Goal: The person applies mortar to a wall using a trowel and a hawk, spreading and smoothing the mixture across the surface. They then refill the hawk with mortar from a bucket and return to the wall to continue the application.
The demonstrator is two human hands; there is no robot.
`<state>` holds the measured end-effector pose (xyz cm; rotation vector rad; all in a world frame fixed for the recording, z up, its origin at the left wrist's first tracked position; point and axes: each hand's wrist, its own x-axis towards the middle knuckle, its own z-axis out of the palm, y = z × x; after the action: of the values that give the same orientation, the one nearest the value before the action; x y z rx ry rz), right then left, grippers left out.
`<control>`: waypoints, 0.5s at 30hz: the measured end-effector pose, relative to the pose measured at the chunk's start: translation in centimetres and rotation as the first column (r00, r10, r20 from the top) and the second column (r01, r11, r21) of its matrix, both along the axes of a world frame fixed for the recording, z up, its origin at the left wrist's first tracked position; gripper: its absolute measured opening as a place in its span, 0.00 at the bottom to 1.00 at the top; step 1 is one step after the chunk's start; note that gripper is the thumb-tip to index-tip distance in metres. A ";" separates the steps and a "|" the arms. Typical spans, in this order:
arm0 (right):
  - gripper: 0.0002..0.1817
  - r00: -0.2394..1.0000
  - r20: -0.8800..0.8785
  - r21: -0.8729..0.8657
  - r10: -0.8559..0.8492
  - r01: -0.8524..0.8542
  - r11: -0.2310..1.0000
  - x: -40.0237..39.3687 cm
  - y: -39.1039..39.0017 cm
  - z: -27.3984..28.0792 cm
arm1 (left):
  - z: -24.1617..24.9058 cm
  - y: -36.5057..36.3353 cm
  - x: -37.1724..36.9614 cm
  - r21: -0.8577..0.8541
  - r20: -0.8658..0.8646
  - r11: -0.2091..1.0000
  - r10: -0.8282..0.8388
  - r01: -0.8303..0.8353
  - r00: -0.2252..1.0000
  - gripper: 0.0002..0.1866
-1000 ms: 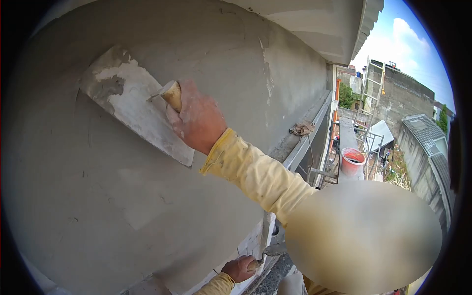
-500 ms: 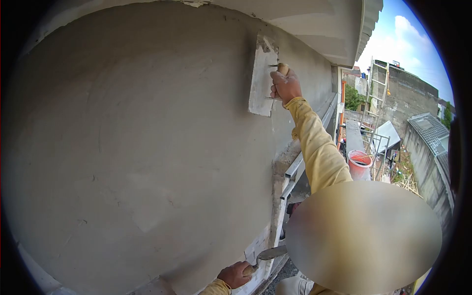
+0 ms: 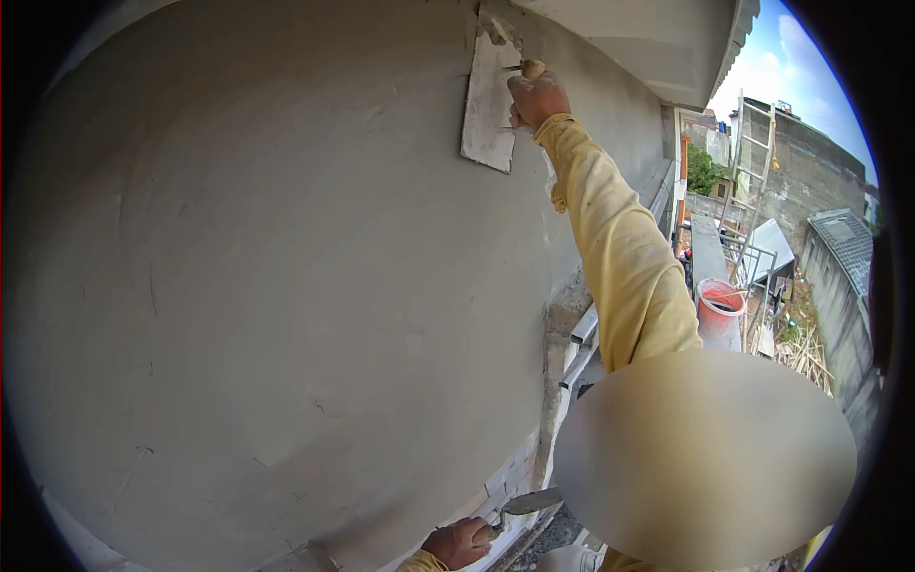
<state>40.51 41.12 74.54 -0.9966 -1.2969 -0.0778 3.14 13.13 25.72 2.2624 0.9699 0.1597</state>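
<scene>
My right hand point(image 3: 540, 98) is closed round the wooden handle of a flat plastering float point(image 3: 491, 110), whose plate lies against the grey wall point(image 3: 315, 257) near its top. A yellow sleeve point(image 3: 624, 243) covers the outstretched arm. At the bottom of the view my left hand point(image 3: 457, 543) grips a pointed trowel point(image 3: 532, 500) by its handle, close to the wall's lower edge. The trowel's blade points right, and its tip meets a blurred oval patch.
An overhang point(image 3: 629, 48) runs above the wall. At the right are a red bucket point(image 3: 720, 303) on a narrow plank point(image 3: 707, 250), a ladder point(image 3: 753, 162), metal railings and a concrete wall point(image 3: 815, 157). Metal profiles point(image 3: 584, 326) lie along the wall's edge.
My right hand and the float have moved up and slightly left along the wall. The view has shifted a little, and my left hand still holds the trowel low down.
</scene>
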 end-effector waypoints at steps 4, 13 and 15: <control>0.12 0.967 -0.247 -0.114 -0.056 0.028 0.993 -1.4 -2.8 -1.3 | -0.6 0.4 0.3 -0.012 -0.038 0.999 -0.033 0.032 0.999 0.25; 0.10 0.886 -0.460 -0.190 -0.051 -0.042 0.981 4.5 -3.2 -11.7 | 0.3 0.0 0.6 0.051 -0.073 0.998 -0.020 0.023 0.997 0.26; 0.10 0.814 -0.568 -0.018 0.122 -0.161 0.987 3.3 -4.6 -10.7 | 0.7 -0.1 0.8 0.043 -0.068 0.999 -0.023 0.026 0.997 0.27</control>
<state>43.83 36.57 63.89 -0.8820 -0.8180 0.3592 3.98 13.04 26.43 2.3326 0.9815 0.0955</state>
